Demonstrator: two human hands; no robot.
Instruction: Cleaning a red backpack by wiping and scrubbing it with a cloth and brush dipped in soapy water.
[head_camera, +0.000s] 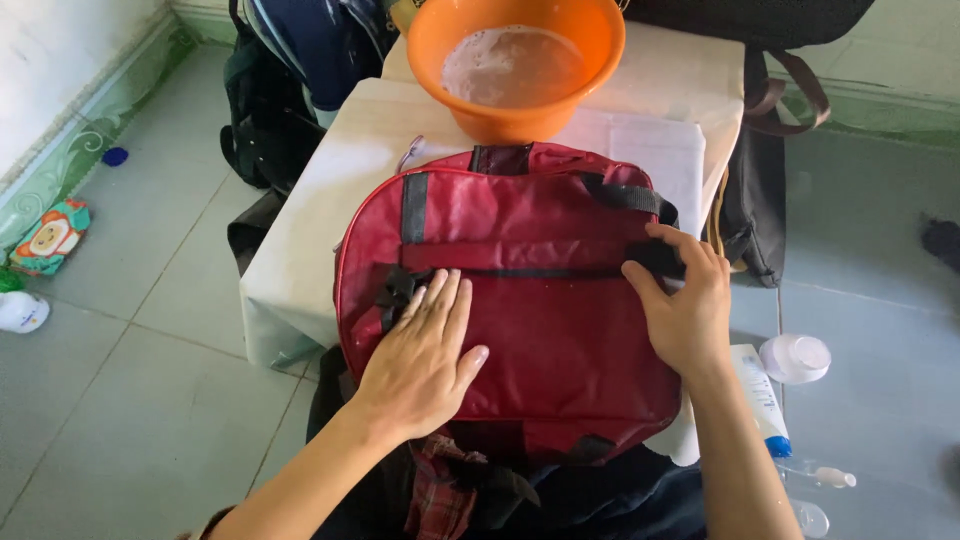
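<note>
Grey tiled floor fills the scene. A small table under a pale cloth stands in the middle. A red bag with black straps lies flat on the near part of the table and overhangs the near edge. An orange basin of cloudy, foamy water sits on the far side, just beyond the bag. A dark bag hangs at the table's right side; dark blue cloth is piled at far left.

The left hand rests palm down on the bag's near-left area, fingers straight and together, gripping nothing. The right hand is on the bag's right edge, fingers curled loosely over the black strap end there; I cannot tell if it actually pinches it.

On the floor to the right: a white tube with a blue cap and a white round lid. Far left: a colourful packet, a white bottle, a blue cap.
</note>
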